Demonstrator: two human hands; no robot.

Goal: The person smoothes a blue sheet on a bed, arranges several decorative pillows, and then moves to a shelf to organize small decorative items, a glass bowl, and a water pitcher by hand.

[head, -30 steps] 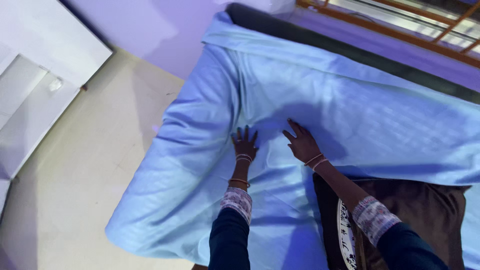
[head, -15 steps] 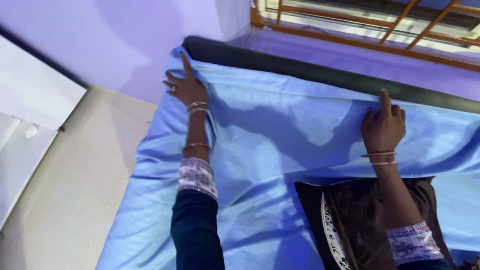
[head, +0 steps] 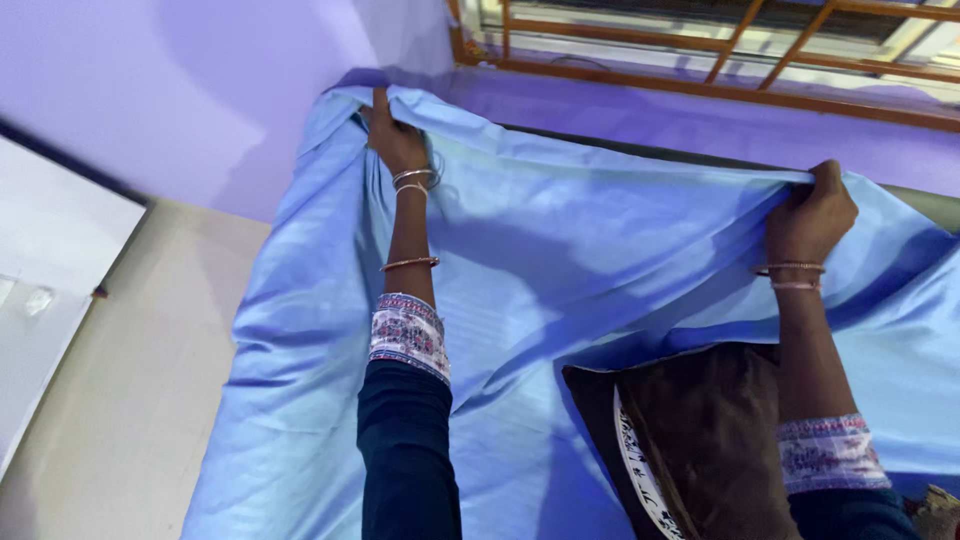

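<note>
A light blue bedsheet covers the bed and hangs down its left side. My left hand grips the sheet's far left corner and holds it raised off the mattress. My right hand is closed on the sheet's far edge further right, also lifted. Between the hands the far edge sags slightly, and a strip of dark mattress shows beyond it at the right. Both wrists carry thin bangles.
A dark brown cushion with a white patterned band lies on the sheet near my right forearm. A purple wall and a wooden-framed window stand behind the bed. A cream floor and white panel lie left.
Both hands went from flat on the sheet's middle to its far edge, closed on it and lifted it, so the edge now stands above the dark mattress.
</note>
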